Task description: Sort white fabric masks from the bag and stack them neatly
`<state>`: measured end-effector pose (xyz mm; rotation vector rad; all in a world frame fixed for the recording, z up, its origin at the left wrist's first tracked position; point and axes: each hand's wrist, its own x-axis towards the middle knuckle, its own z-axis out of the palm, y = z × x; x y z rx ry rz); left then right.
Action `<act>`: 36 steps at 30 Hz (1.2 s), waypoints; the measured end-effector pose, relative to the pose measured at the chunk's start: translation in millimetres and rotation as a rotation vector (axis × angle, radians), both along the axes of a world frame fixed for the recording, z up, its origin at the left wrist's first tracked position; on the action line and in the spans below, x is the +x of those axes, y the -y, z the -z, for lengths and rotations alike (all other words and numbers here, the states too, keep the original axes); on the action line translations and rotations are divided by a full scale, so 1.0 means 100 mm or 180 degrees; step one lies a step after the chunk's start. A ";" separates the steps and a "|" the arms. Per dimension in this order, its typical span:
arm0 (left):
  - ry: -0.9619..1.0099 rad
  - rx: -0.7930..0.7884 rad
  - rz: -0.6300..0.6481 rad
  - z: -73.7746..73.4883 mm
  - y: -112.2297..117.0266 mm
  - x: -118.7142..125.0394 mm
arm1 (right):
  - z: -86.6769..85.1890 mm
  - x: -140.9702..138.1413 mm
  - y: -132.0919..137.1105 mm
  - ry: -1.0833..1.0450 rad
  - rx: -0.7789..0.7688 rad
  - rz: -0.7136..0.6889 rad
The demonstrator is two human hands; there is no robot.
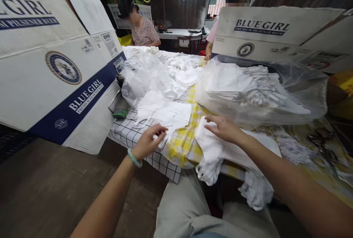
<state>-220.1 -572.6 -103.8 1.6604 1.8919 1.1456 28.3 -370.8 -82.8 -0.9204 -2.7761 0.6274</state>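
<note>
My left hand (151, 140), with a pale green bangle (134, 158) at the wrist, has its fingers curled and thumb and forefinger meeting at the edge of a white fabric piece (171, 132). Just beyond it lies a loose pile of flat white fabric pieces (162, 111). Over a stack of white fabric with straps (211, 144), my right hand (224, 129) hovers or rests lightly, thumb and fingers apart. Bunched straps (209, 170) hang from this stack over the table's front edge.
A big clear plastic bag (300, 109) of white pieces lies at right; another bag (149, 76) is at left. Cartons (93, 65) flank the table. Scissors (324, 142) lie at far right. Two people (145, 30) are across the table. Checked cloths (124, 129) cover it.
</note>
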 end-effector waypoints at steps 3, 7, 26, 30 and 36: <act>-0.0662 -0.0189 -0.1561 -0.03 -0.49 -0.83 | 0.00 -0.59 -0.15 -0.0110 -0.0186 0.0529; -0.1144 -0.0883 -0.2110 0.08 -1.09 -1.53 | 0.26 -1.24 -0.38 0.0151 -0.0498 0.1244; -0.0836 -0.0623 -0.2439 0.22 -1.42 -1.85 | 0.48 -1.49 -0.44 0.0289 0.1098 0.0870; -0.0353 -0.0766 -0.2444 0.21 -1.41 -1.83 | 0.52 -1.45 -0.43 0.0730 0.1569 0.0359; -0.0105 -0.0267 -0.2042 0.13 -1.41 -1.80 | 0.54 -1.43 -0.50 0.0031 0.1551 0.0147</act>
